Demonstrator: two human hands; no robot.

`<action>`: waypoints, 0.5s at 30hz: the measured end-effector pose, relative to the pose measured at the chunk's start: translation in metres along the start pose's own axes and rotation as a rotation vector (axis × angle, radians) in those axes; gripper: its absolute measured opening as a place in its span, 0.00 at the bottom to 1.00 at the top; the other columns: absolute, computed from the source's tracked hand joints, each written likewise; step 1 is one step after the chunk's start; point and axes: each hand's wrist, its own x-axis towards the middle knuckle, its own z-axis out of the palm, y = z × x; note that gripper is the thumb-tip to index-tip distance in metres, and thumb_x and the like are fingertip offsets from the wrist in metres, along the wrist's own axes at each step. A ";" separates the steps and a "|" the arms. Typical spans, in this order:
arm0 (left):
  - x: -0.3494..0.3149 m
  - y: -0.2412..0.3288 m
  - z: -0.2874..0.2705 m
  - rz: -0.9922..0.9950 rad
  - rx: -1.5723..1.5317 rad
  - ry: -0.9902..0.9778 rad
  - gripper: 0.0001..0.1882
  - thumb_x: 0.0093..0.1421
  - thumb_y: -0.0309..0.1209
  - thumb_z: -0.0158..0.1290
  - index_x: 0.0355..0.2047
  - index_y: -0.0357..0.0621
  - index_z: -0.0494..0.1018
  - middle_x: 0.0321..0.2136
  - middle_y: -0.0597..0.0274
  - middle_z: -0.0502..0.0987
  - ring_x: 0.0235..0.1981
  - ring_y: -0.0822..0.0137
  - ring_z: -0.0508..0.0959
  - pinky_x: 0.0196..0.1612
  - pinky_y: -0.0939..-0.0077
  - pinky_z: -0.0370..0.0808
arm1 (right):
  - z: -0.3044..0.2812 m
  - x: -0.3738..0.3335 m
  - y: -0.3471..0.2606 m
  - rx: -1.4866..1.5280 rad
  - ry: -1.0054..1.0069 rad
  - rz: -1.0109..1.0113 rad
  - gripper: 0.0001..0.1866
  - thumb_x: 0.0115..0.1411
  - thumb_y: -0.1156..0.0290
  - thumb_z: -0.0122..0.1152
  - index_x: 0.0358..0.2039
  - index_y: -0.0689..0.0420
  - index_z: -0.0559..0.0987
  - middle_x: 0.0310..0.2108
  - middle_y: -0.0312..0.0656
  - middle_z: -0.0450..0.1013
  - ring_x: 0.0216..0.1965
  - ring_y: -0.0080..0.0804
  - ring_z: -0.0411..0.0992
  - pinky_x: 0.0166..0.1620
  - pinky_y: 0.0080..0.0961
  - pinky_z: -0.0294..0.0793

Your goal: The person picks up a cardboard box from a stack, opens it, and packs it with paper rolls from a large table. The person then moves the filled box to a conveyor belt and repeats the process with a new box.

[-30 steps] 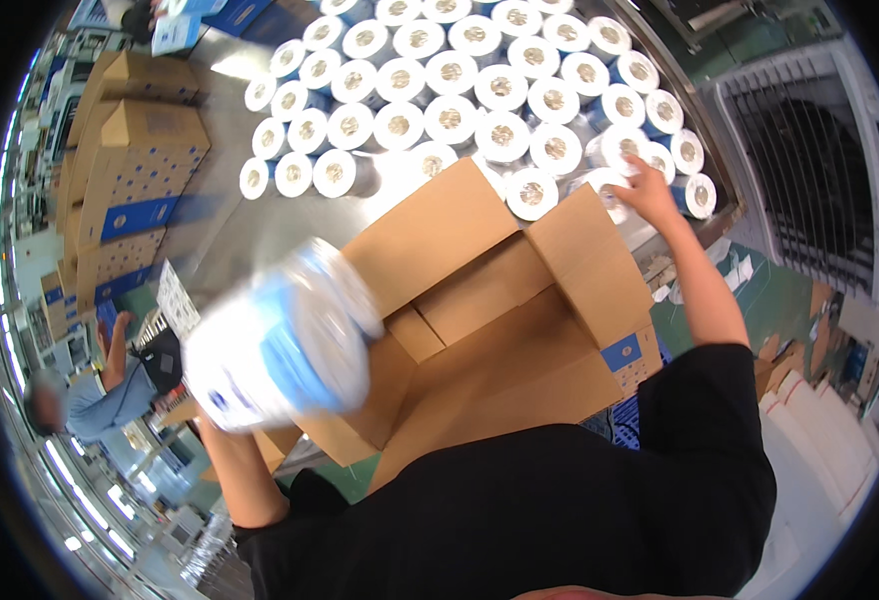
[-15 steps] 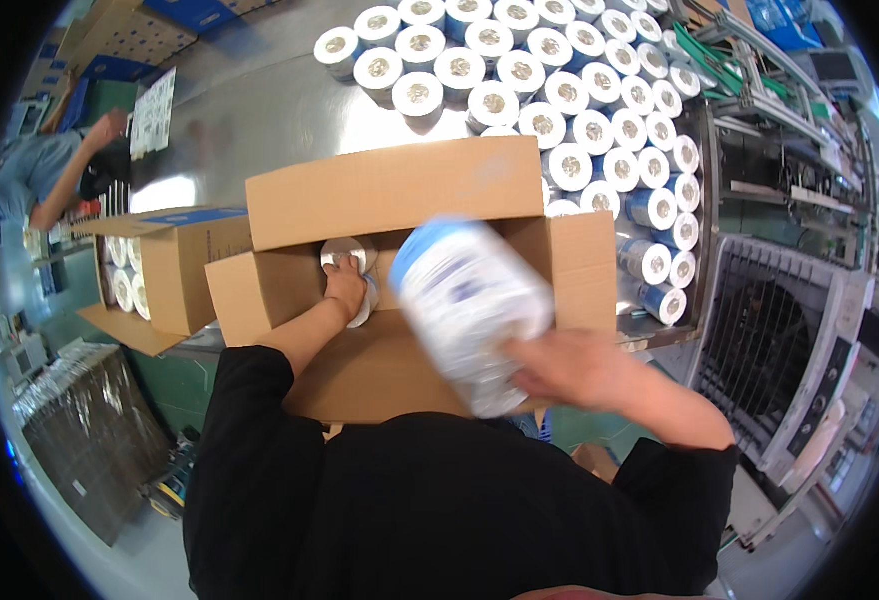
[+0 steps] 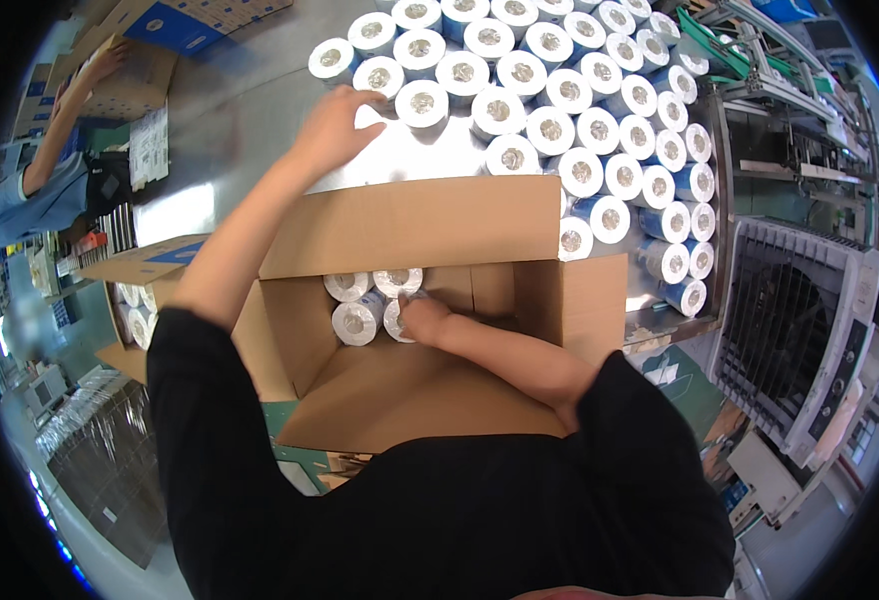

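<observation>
An open cardboard box (image 3: 410,225) stands before me with several plastic-wrapped paper rolls inside, grouped at its left end. My right hand (image 3: 426,320) reaches down into it, fingers curled at the top of the nearer right paper roll (image 3: 394,322), partly covering it. The three rolls around it stand upright with their round ends up. Beyond the box, my left hand (image 3: 335,132) is stretched over the metal table, fingers and thumb apart. Its fingertips are at the near side of a standing paper roll (image 3: 378,77); whether they press on it I cannot make out.
Many white and blue rolls (image 3: 570,92) cover the table's far and right parts, some lying on their sides. Another carton (image 3: 150,262) holding rolls sits at the left. A co-worker's arm (image 3: 65,115) handles boxes at far left. A grilled machine (image 3: 785,320) stands at right.
The roll that my right hand carried is now down in the box among the others. My left hand has left the box and moved out to the rolls on the table.
</observation>
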 end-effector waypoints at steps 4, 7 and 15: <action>0.096 -0.055 0.079 -0.191 0.340 -0.102 0.33 0.48 0.51 0.57 0.54 0.58 0.68 0.52 0.44 0.66 0.53 0.50 0.67 0.55 0.61 0.64 | -0.124 -0.089 -0.029 0.398 0.187 -0.295 0.20 0.56 0.60 0.59 0.46 0.56 0.75 0.36 0.48 0.75 0.36 0.46 0.74 0.41 0.34 0.73; 0.129 -0.098 0.127 -0.227 0.534 -0.228 0.35 0.47 0.61 0.51 0.56 0.68 0.65 0.53 0.50 0.65 0.54 0.48 0.64 0.54 0.51 0.64 | -0.182 -0.163 0.002 0.641 0.897 0.132 0.14 0.55 0.70 0.61 0.43 0.54 0.77 0.30 0.41 0.76 0.29 0.28 0.74 0.36 0.23 0.72; 0.129 -0.067 0.093 -0.164 0.425 -0.094 0.28 0.46 0.55 0.54 0.40 0.50 0.78 0.36 0.53 0.78 0.38 0.57 0.77 0.42 0.65 0.73 | -0.119 -0.196 0.204 0.375 0.835 0.925 0.33 0.50 0.57 0.64 0.55 0.57 0.67 0.28 0.49 0.76 0.29 0.42 0.76 0.33 0.31 0.73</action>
